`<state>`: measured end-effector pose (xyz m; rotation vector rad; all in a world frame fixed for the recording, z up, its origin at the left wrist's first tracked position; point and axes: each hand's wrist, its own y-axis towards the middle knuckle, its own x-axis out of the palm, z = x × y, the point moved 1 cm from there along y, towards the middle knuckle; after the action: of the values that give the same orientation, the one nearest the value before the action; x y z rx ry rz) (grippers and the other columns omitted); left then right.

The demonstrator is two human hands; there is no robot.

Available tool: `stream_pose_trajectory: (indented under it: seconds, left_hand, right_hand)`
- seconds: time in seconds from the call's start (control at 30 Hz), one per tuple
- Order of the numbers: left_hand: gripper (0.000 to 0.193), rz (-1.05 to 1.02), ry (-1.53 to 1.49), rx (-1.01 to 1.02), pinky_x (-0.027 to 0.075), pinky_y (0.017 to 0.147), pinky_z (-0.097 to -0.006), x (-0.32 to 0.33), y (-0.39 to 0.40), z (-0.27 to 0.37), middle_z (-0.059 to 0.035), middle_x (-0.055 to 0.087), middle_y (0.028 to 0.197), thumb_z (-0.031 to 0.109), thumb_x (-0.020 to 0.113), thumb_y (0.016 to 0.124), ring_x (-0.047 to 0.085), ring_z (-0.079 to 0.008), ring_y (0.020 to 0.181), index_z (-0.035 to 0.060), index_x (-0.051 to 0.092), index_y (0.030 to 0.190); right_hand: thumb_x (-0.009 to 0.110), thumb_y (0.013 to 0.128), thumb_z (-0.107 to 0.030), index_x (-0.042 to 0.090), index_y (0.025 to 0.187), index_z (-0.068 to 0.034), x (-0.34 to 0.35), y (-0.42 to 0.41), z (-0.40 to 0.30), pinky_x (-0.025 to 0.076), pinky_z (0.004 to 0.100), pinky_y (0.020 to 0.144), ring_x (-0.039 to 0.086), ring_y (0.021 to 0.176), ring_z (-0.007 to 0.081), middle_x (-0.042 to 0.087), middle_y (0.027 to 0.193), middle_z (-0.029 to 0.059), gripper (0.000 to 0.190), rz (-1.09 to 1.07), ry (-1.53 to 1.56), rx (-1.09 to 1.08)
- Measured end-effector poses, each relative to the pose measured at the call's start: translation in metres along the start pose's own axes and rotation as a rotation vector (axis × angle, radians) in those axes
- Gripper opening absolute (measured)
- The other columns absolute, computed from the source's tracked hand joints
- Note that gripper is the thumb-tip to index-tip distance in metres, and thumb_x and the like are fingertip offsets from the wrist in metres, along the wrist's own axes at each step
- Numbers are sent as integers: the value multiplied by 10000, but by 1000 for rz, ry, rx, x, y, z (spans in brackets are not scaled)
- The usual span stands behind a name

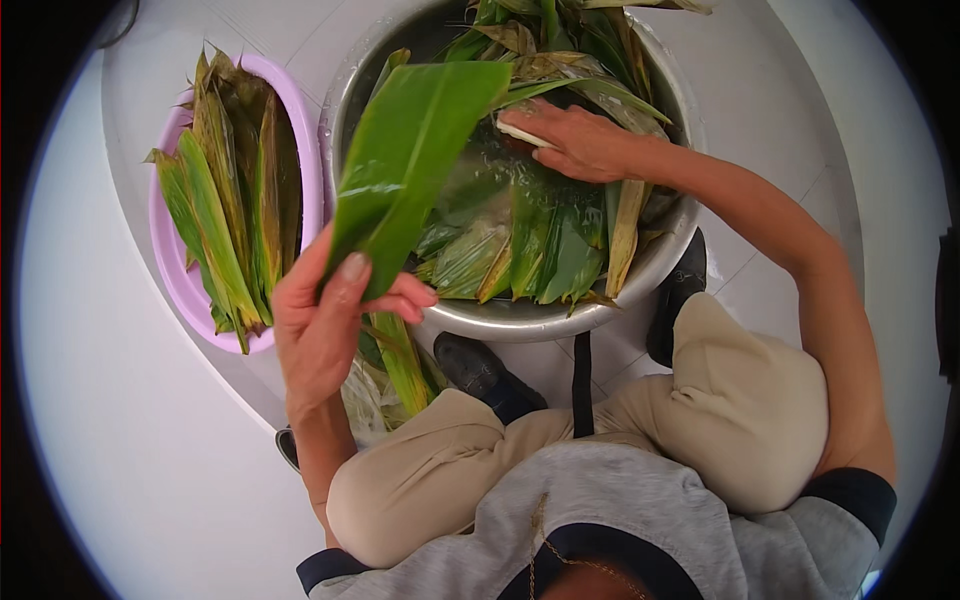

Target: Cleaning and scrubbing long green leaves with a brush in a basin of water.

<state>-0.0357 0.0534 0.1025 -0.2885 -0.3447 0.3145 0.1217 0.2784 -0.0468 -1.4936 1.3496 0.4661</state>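
Note:
My left hand (pixel 326 322) holds the lower end of a broad green leaf (pixel 420 142) between thumb and fingers, and the leaf slants up over the left side of a large metal basin (pixel 517 327). Inside the basin, my right hand (pixel 574 142) is closed on a flat whitish pad (pixel 523 134), close above the water. More green and browned leaves (pixel 551 247) lie wet in the basin, along its near side and heaped at its far side. What the pad is made of cannot be told.
A pink oval tub (pixel 310 150) with a stack of green and brown leaves (pixel 225 187) stands left of the basin. Near my left knee, a clear plastic bag (pixel 364 397) lies with leaves on the tiled floor. My black shoes (pixel 480 367) are close to the basin's near rim.

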Motion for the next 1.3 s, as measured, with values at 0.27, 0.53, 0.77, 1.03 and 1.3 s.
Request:
stream_pose_trajectory:
  seconds: [0.27,0.53,0.77,1.03,1.3]
  left_hand:
    - [403,17,822,-48,353,921,-273,-12,40,-109,-133,425,1251,17,530,813,454,-191,1102,-26,455,1207]
    - [415,265,-156,-195,435,765,-222,-14,55,-138,-116,559,1099,27,506,824,560,-148,908,-34,413,1224]
    - [344,259,-459,-338,470,759,-270,-21,60,-158,-111,576,1029,-7,447,839,575,-163,894,-81,427,1174]
    - [426,352,-793,-342,374,932,-388,-26,69,-155,-121,483,1170,299,314,939,468,-233,1089,-26,407,1198]
    - [536,396,-1009,-481,336,940,-386,-28,61,-139,-151,478,1164,417,285,927,439,-247,1103,-35,413,1183]
  right_hand:
    - [436,834,-180,285,1315,-70,-44,-52,-14,363,395,902,468,1054,335,393,1247,180,516,440,472,151]
    - [498,806,-144,325,1313,-171,-10,-31,-79,430,405,831,490,1022,321,328,1326,165,536,419,203,-210]
    - [520,790,-201,339,1305,-262,18,10,-71,455,483,782,517,928,413,286,1360,172,549,78,-5,19]
    - [519,798,-220,320,1314,-237,17,9,-103,457,463,796,514,881,403,310,1328,194,554,38,142,-169]
    - [540,771,-182,295,1323,-228,37,-10,-148,463,460,723,507,819,380,301,1316,243,606,194,77,-57]
